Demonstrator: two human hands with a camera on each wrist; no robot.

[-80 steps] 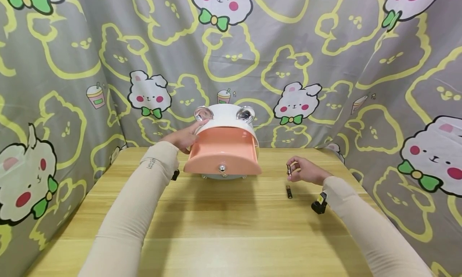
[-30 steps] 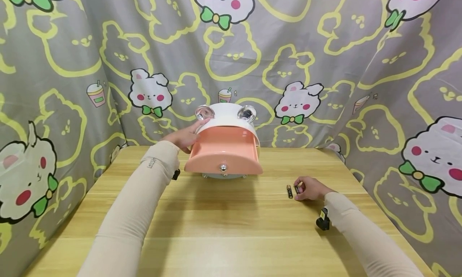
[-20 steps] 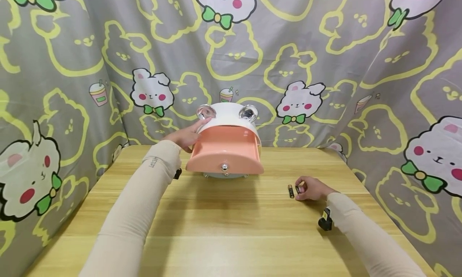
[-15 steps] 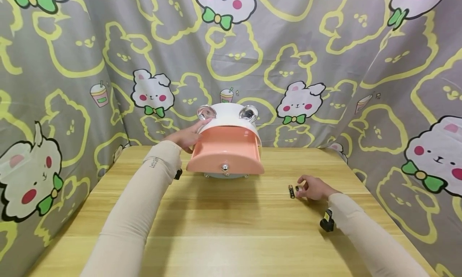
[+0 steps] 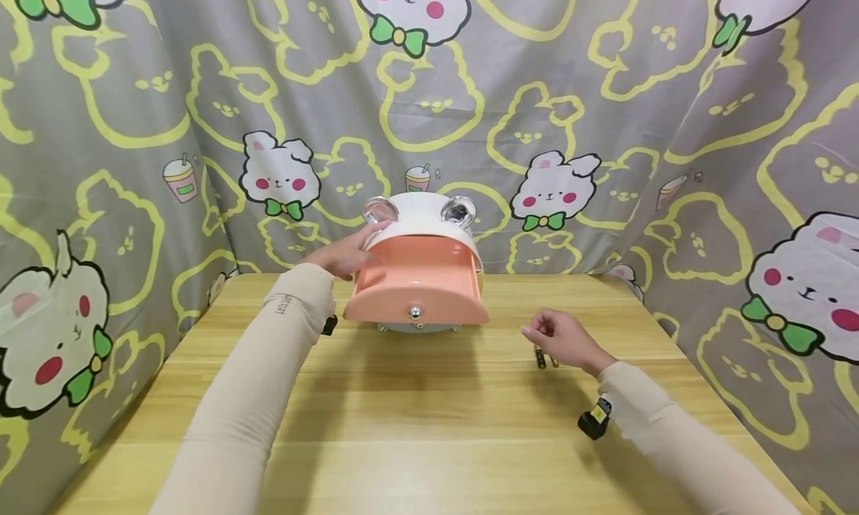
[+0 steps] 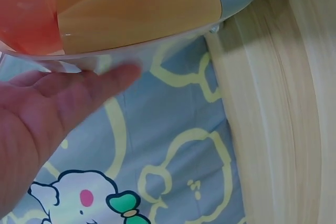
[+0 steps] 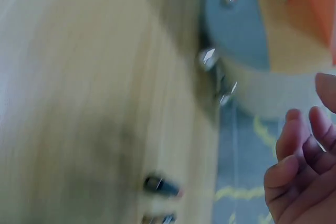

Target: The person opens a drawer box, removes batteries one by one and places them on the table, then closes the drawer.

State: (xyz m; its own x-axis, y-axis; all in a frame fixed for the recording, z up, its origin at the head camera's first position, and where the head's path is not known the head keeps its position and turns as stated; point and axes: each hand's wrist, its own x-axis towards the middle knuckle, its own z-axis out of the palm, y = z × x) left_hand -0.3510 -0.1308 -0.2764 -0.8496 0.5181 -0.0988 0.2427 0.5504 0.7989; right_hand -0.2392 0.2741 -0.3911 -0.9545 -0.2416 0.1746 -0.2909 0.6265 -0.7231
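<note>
A small rounded storage box [image 5: 423,209] with a white top and two shiny round ears stands at the back middle. Its upper coral drawer [image 5: 416,305] is pulled out, and no contents show inside. My left hand [image 5: 344,256] rests against the box's left side, fingers fairly straight; the left wrist view has a finger [image 6: 113,80] stretched along the wall. My right hand [image 5: 567,340] hovers over the table to the right, fingers loosely bent, holding nothing. Below it lie two batteries side by side, one dark battery [image 7: 161,185] and another battery [image 7: 159,219], partly hidden in the head view.
The wooden table [image 5: 429,440] carries the box and batteries. A patterned curtain [image 5: 564,68] hangs behind and on both sides. A black wrist camera [image 5: 594,419] sits under the right sleeve. Short silver feet [image 7: 208,59] hold the box off the table.
My right hand brought a battery down beside the other one, let go of it, then rose and moved left. The left hand stays at the box, its fingers shifting slightly.
</note>
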